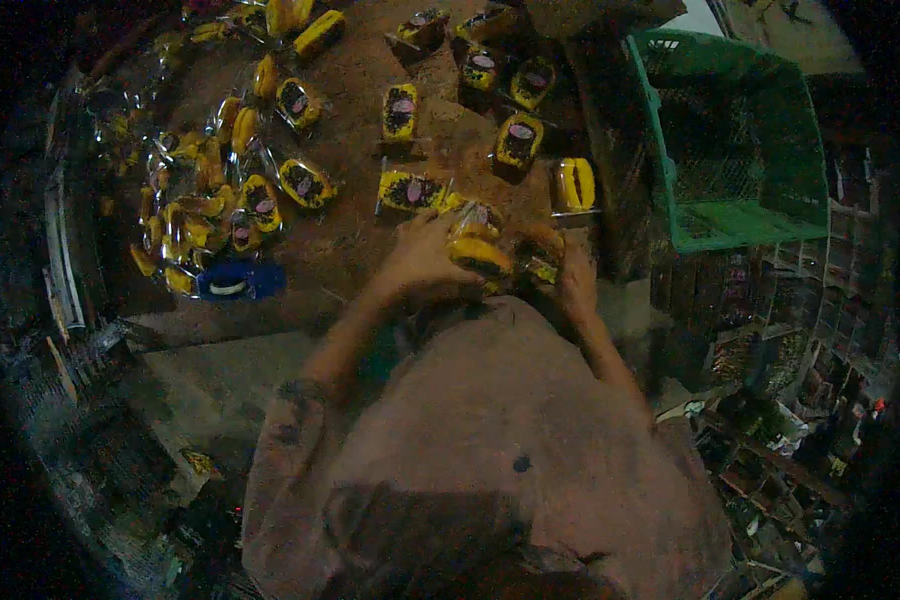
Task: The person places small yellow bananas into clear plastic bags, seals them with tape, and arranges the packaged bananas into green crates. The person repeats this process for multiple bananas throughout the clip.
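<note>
My left hand (425, 255) is wrapped round a clear-wrapped yellow packet (480, 252) near the front edge of the brown table (350, 250). Just to the right, my right hand (577, 280) grips a second packet (538, 255), brownish with yellow showing at its lower end. Blur and dim light hide the exact finger positions. Right beyond my left hand lies a yellow packet with a dark speckled face and a pinkish oval label (410, 190). Another yellow packet (573, 185), split by a dark line, rests past my right hand.
Similar packets (520, 140) lie spread over the far half of the table. A heap of yellow wrapped packets (195, 225) covers the left side, beside a blue box (240, 281) with a pale oval. A green plastic crate (740, 225) stands at the right, past the table edge.
</note>
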A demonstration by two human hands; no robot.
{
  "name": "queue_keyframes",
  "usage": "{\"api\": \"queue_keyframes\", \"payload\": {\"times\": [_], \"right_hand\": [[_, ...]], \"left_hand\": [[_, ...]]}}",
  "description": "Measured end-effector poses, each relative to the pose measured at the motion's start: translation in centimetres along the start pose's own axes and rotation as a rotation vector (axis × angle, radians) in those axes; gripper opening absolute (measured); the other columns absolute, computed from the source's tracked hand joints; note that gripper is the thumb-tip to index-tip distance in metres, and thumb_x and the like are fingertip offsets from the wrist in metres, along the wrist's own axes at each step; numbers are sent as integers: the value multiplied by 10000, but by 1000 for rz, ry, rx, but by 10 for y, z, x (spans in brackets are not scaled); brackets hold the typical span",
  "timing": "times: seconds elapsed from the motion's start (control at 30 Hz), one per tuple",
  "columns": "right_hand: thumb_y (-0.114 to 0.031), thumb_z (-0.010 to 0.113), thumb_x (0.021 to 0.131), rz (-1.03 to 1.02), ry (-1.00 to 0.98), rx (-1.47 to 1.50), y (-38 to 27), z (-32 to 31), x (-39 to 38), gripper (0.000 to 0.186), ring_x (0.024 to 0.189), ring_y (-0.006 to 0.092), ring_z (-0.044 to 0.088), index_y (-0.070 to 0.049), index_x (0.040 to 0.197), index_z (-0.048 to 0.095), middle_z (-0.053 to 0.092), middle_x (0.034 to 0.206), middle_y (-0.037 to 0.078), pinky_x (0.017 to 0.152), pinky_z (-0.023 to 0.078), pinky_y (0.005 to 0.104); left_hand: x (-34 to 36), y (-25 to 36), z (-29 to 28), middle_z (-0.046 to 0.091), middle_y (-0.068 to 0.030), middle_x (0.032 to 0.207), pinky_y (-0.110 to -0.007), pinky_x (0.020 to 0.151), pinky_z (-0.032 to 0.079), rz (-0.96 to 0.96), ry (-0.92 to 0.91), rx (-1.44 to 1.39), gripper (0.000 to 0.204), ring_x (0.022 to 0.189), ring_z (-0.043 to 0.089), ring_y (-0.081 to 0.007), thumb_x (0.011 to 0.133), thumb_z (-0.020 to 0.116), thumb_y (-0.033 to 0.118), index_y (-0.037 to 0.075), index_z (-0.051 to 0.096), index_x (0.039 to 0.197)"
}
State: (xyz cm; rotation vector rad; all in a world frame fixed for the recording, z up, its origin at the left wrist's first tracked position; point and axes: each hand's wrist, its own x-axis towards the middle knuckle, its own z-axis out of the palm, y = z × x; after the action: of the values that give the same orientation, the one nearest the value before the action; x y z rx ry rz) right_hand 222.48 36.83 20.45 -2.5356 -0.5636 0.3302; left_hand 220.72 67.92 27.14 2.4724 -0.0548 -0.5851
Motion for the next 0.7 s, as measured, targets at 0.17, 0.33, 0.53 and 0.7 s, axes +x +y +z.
{"api": "queue_keyframes", "payload": {"times": [0.17,0.33,0.53,0.7], "right_hand": [[-217,923,658,100,-246,224,5,-81,71,874,1153,329,634,-41,1394,486,648,1253,160,977,512,442],[-267,912,710,-10,-822,606,28,-121,237,719,978,211,657,-64,1311,576,695,1145,62,816,560,369],[-329,873,760,-19,-1214,483,19,-56,335,613,880,177,649,-65,1258,631,717,1075,60,782,559,364],[-362,876,740,-401,-850,-109,-12,-56,273,714,1197,317,571,-67,1310,563,650,1205,112,1040,443,509]], "left_hand": [[86,-7,1,755,-103,1057,-382,918,543,-146,-404,-423,725,959,710,-254,622,896,527,72,727,1162],[77,-7,20,742,-85,1113,-351,928,527,-136,-289,-917,605,989,691,-210,723,866,452,62,726,1164],[32,44,21,715,-172,1069,-473,1014,449,-442,45,-182,736,1202,554,-368,668,887,427,2,650,1220],[-21,55,51,557,-216,1414,-687,1130,283,-543,-5,281,1032,1424,316,-537,614,917,448,127,446,1475]]}}
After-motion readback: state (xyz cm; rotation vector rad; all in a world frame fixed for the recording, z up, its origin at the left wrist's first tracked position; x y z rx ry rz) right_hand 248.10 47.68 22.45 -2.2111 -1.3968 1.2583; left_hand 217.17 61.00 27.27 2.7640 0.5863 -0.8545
